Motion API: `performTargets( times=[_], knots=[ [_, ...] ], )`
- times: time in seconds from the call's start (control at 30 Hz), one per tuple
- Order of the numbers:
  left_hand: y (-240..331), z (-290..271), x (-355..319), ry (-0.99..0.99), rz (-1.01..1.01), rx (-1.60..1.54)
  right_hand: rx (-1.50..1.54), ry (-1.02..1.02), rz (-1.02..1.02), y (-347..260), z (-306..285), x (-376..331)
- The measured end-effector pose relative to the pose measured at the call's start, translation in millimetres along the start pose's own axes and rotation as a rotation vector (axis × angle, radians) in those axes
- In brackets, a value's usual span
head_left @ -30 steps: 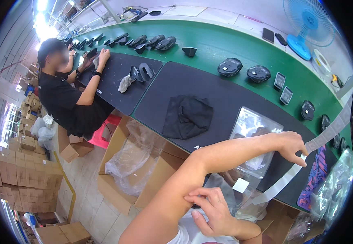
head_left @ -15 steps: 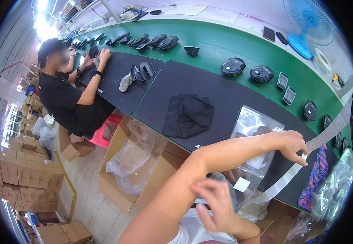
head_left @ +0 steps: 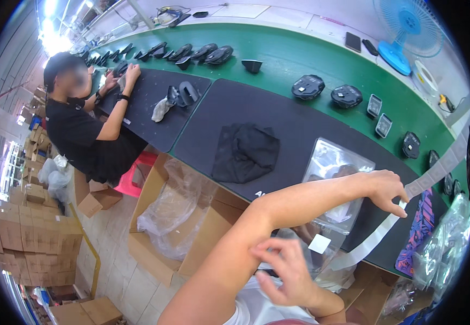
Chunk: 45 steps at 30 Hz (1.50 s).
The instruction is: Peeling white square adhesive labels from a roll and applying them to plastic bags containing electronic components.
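My left arm stretches across to the right. The thumb and fingers of my left hand (head_left: 389, 192) close on a long white strip of labels (head_left: 374, 238), which runs from the right edge down toward me. Low in the middle is my right hand (head_left: 286, 271), its fingers bent but apart, holding nothing. Its fingertips overlap my left arm near the elbow; I cannot tell if they touch. Beside it a white square label (head_left: 318, 244) shows on clear plastic. Under my left forearm a clear plastic package (head_left: 332, 154) lies on the black mat (head_left: 199, 122), partly hidden.
A black cloth (head_left: 245, 151) lies on the mat. Black devices (head_left: 308, 86) line the green bench (head_left: 283, 59), and a blue fan (head_left: 408, 27) stands behind. A co-worker (head_left: 86, 122) works at left. An open carton (head_left: 153, 260) stands below; clear bags (head_left: 446, 238) hang at right.
The view has shifted slightly, so the bench and co-worker sit a little further left. My left hand keeps its grip on the strip; my right hand stays near the elbow.
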<state>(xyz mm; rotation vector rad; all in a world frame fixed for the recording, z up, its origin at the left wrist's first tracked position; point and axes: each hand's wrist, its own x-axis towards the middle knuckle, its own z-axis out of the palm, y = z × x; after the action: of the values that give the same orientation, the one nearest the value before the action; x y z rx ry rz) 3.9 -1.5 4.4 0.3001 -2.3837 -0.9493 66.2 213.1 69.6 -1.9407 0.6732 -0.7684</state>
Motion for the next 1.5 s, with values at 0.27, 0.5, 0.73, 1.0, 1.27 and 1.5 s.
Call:
performTargets(
  times=[0.27,0.5,0.73,1.0,1.27,1.5],
  knots=[
    [5.2,-3.5,-2.9,0.005,-0.002,-0.027,-0.071,0.074,0.036,8.9,4.0,4.0],
    [3.7,-9.9,-10.1,0.015,0.018,-0.032,-0.044,0.068,0.044,6.0,6.6,10.5],
    [5.4,-10.7,0.2,-0.010,0.046,-0.015,0.208,0.044,-0.064,-2.0,8.4,-1.3],
    [-9.3,-16.1,-10.7,0.029,-0.089,-0.032,0.388,0.327,-0.195,12.9,-28.5,-7.1],
    [14.5,-10.2,4.6,-0.110,-0.254,-0.152,-0.350,1.106,-0.035,22.9,-119.7,-64.3],
    [23.1,-12.5,-3.8,0.012,-0.082,-0.073,-0.686,1.428,0.162,80.7,-180.4,-84.6]
  ],
)
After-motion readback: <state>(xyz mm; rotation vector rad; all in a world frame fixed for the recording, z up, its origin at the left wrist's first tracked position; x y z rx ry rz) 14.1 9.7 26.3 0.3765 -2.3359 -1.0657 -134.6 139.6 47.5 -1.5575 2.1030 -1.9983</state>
